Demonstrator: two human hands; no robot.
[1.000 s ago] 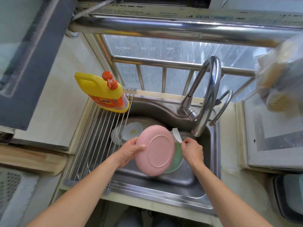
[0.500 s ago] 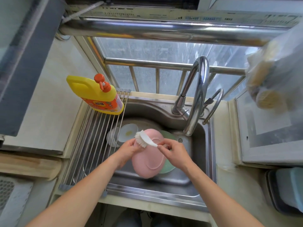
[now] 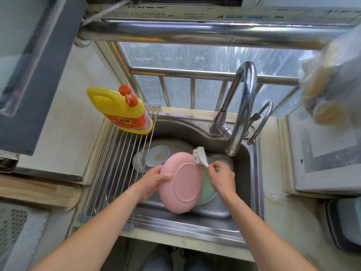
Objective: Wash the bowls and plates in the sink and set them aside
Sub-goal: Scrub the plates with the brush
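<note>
- Head view: pink plate (image 3: 182, 182) was held over the sink (image 3: 252, 173), tilted, underside toward the camera.
- Left hand (image 3: 151, 181) gripped the plate's left rim, thumb on the underside, fingers curled behind it.
- Right hand (image 3: 221, 178) pinched the white brush (image 3: 200, 155) by its handle; bristle head touched the plate's upper right rim.
- Brush handle ran diagonally, bristles up and left of the right-hand fingers, so the plate's face lay left and below them.
- Green plate (image 3: 208, 189) sat just behind the pink one; a bowl (image 3: 158, 154) lay at the sink's back left.
- Faucet (image 3: 243, 106) spout hung close above right of the brush: tight room there.
- Drying rack (image 3: 117, 165) on the left, nearer the left hand, looked the likely set-down spot; detergent bottle (image 3: 121, 111) stood at its far end.
</note>
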